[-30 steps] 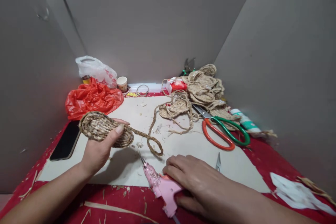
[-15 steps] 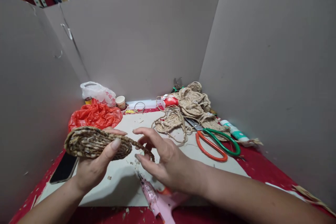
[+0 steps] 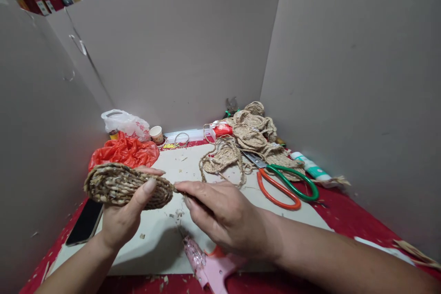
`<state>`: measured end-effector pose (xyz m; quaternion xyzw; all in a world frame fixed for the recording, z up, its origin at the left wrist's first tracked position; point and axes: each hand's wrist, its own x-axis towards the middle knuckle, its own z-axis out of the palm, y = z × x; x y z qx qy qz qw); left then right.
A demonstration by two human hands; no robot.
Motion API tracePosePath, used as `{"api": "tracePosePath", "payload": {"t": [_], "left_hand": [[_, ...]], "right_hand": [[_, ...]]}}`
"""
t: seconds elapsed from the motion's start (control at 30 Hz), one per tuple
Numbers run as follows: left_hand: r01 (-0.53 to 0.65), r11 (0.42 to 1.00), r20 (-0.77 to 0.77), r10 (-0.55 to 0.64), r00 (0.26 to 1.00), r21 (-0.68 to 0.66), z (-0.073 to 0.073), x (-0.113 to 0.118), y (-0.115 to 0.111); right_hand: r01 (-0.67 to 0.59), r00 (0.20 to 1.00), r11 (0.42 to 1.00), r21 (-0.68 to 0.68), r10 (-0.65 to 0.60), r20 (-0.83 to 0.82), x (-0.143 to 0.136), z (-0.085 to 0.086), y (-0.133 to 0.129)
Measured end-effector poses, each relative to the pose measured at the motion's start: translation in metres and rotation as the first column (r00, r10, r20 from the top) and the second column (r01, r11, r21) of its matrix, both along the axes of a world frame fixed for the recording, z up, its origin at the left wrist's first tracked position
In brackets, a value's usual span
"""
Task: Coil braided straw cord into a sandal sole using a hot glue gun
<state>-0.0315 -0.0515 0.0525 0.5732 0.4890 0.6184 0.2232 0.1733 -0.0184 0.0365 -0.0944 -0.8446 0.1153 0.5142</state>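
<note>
My left hand [image 3: 129, 216] grips a coiled, sole-shaped piece of braided straw [image 3: 120, 188], thumb on its face and fingers behind, tilted toward me above the board. From its right end runs a loose straw braid [image 3: 178, 189]. My right hand [image 3: 223, 216] pinches that braid between thumb and fingers, close to the sole's tip; the rest of the braid is hidden by the hand. Below the right hand lies a pink hot glue gun [image 3: 206, 264], its nozzle pointing up and left, partly covered by the hand.
Scissors [image 3: 279, 186] with orange and green handles lie right of centre, beside a pile of braided straw pieces [image 3: 251, 135]. A phone [image 3: 84, 223], red plastic bag [image 3: 124, 151], white bag [image 3: 126, 124] and paper cup [image 3: 156, 134] stand left. Straw scraps dot the pale board [image 3: 155, 248].
My right hand's fingers have closed from a loose, spread pose onto the braid near the sole's tip. The left hand keeps its hold. The camera view has shifted slightly.
</note>
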Motion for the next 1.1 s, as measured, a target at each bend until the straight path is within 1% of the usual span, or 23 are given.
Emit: {"api": "tracePosePath", "payload": {"t": [0.1,0.2,0.27,0.37,0.47,0.57,0.7,0.9,1.0,1.1], "left_hand": [[0.033,0.999,-0.007,-0.033,0.999,-0.022,-0.002,0.001,0.002],[0.038,0.999,0.035,-0.037,0.999,-0.011,-0.003,0.003,0.003],[0.069,0.998,0.097,-0.069,0.993,-0.001,-0.002,0.009,0.004],[0.141,0.990,0.223,-0.134,0.966,-0.015,0.001,0.019,0.005],[0.178,0.984,0.332,-0.162,0.929,-0.017,0.003,0.028,0.007],[0.168,0.986,0.372,-0.157,0.915,0.004,0.003,0.032,0.009],[0.144,0.989,0.377,-0.146,0.915,0.035,0.002,0.034,0.011],[0.125,0.990,0.425,-0.141,0.894,0.065,0.001,0.042,0.014],[0.075,0.995,0.432,-0.098,0.896,0.069,0.001,0.047,0.016],[-0.004,0.995,0.437,-0.040,0.898,0.100,0.002,0.051,0.019]], "right_hand": [[-0.001,1.000,1.000,-0.030,0.002,0.028,0.000,-0.001,0.000],[0.035,0.999,0.999,-0.007,-0.035,0.004,-0.002,-0.005,-0.001],[0.079,0.997,0.997,0.002,-0.079,-0.008,-0.003,-0.008,-0.002],[0.121,0.992,0.992,-0.021,-0.120,0.049,-0.004,-0.011,-0.003],[0.146,0.985,0.989,-0.017,-0.144,0.095,-0.004,-0.012,-0.005],[0.155,0.983,0.988,-0.024,-0.152,0.102,-0.004,-0.011,-0.006],[0.160,0.983,0.985,-0.063,-0.153,0.102,-0.004,-0.011,-0.007],[0.190,0.981,0.978,-0.081,-0.185,0.064,-0.005,-0.011,-0.009],[0.188,0.982,0.972,-0.143,-0.183,0.049,-0.006,-0.010,-0.009],[0.180,0.983,0.964,-0.196,-0.181,0.013,-0.007,-0.012,-0.010]]}}
